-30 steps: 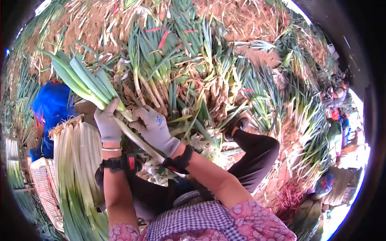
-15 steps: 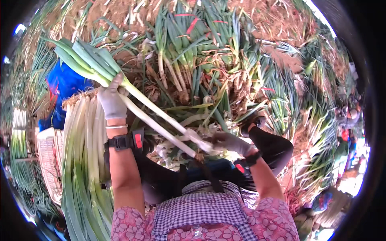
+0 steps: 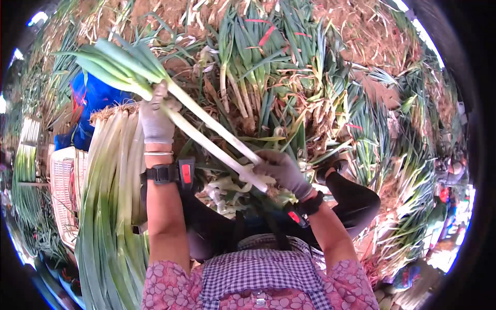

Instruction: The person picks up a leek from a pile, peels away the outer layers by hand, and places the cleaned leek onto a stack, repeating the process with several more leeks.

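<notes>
Two long leeks point(image 3: 214, 125) with white stalks and green leaves slant across in front of me. My left hand point(image 3: 156, 116), in a pale knit glove, is closed round both where white turns to green. My gloved right hand point(image 3: 283, 171) is closed on the lower end of the upper leek; its fingertips are partly hidden. The lower leek's root end reaches just below that hand. Pale peeled skins point(image 3: 222, 195) lie beneath the stalks. Beside my left forearm rests a stack of clean leeks point(image 3: 109, 175), roots at the far end and leaves towards me.
A pale woven basket point(image 3: 63, 194) and a blue bag point(image 3: 103, 94) stand at the left. Ahead lie untrimmed leeks point(image 3: 253, 62) with red ties and dry leaves. More heaps point(image 3: 377, 150) spread on the right. My bent leg point(image 3: 356, 199) is at the right.
My right hand, blurred earlier at the stalks' low ends, has moved slightly up and holds the upper leek's end. The left hand keeps its grip. The view has shifted slightly.
</notes>
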### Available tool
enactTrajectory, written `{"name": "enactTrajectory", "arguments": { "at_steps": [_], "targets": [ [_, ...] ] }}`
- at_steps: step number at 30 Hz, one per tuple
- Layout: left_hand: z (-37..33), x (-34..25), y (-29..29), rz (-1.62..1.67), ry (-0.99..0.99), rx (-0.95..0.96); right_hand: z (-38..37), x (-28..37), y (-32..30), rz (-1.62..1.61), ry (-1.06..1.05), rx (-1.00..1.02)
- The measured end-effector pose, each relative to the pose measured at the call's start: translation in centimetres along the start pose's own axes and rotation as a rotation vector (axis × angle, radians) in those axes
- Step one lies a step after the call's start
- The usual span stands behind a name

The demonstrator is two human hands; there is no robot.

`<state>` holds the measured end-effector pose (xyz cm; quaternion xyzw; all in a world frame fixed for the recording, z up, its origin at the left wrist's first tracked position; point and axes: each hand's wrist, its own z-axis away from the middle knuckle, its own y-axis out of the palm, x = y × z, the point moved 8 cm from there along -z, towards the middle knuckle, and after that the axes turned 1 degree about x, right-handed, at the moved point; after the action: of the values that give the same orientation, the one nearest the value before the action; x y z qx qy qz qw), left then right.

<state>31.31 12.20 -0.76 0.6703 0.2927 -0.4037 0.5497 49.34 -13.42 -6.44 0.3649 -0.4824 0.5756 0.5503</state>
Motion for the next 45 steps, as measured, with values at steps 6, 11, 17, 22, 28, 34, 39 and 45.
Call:
{"name": "enactTrajectory", "arguments": {
  "at_steps": [6, 11, 17, 22, 28, 34, 39, 45],
  "targets": [
    [1.4, 6.2, 2.7, 0.128, -0.324, 0.198, -0.4, 2.4, 0.7, -0.517, 0.024, 0.154],
    [-1.5, 4.6, -0.7, 0.146, -0.181, -0.023, 8.6, -2.5, -3.9, -0.395, 0.133, -0.043],
    [-1.4, 4.9, 0.3, 0.221, -0.132, -0.048, 9.0, 0.7, -7.4, -0.206, -0.002, -0.324],
    [-0.3, 6.2, 1.8, 0.290, -0.163, 0.029, 0.6, 6.1, -1.2, -0.566, -0.184, -0.038],
    [-0.1, 4.9, 2.3, 0.181, -0.137, 0.015, 2.6, 4.5, -3.4, -0.422, -0.545, -0.256],
    [-1.1, 5.1, 2.1, 0.409, -0.114, 0.037, 7.6, 0.4, -11.6, -0.307, 0.050, -0.498],
    [1.3, 5.4, 3.5, 0.243, -0.150, -0.005, 3.3, 13.0, -8.0, 0.499, -0.289, -0.510],
    [3.0, 4.7, 5.8, 0.116, -0.171, 0.072, -4.1, 11.6, -3.1, 0.412, -0.435, -0.244]
  ]
}}
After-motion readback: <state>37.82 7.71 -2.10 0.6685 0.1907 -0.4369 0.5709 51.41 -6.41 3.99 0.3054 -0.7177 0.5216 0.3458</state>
